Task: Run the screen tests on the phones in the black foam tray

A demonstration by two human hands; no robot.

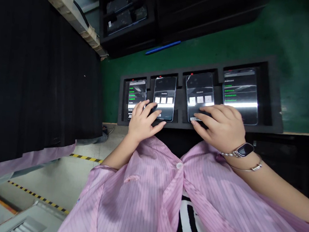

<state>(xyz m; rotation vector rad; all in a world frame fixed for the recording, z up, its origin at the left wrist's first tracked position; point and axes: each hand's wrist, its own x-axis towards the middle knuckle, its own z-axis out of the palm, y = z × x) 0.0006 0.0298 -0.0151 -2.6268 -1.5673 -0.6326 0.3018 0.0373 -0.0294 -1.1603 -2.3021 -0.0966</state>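
A black foam tray (272,112) holds several smartphones in separate cut-outs, their screens lit with test text and white squares. My left hand (143,120) lies across the lower part of the leftmost phone (137,92), and its fingertips reach the second phone (165,91). My right hand (220,128) rests on the lower edge of the third phone (200,91), whose lower screen it hides. The rightmost phone (241,93) stands beyond my right fingertips, untouched. A watch (244,150) and a thin bangle (253,168) circle my right wrist.
The tray sits on a green bench mat (303,46), with a blue pen (163,47) behind it. Black racks holding devices (126,14) stand farther back. A black cloth (38,75) hangs at the left, above a floor with yellow-black tape (85,157). My pink striped smock (135,201) fills the bottom.
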